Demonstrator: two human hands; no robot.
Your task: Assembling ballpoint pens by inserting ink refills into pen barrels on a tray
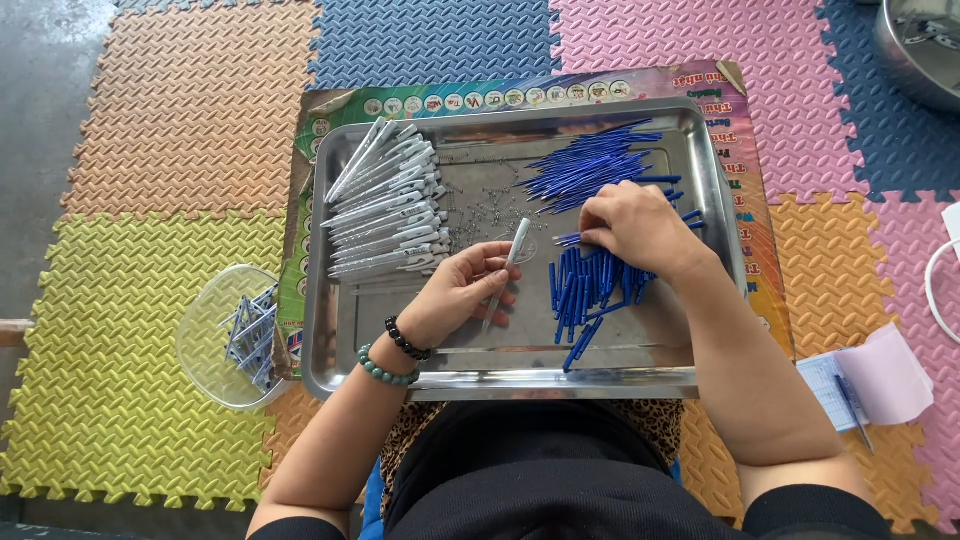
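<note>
Near the tray's (330,370) centre, the left hand (460,295) pinches a white pen barrel (507,270) tilted upper-right, while the right hand (635,230), fingers curled, hides the blue refills (585,290) it picks.

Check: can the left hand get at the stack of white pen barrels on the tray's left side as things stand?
Probably yes. The left hand sits just right of the white pen barrels with bare tray between them. But its grip holds a white pen barrel, so it isn't free.
</note>
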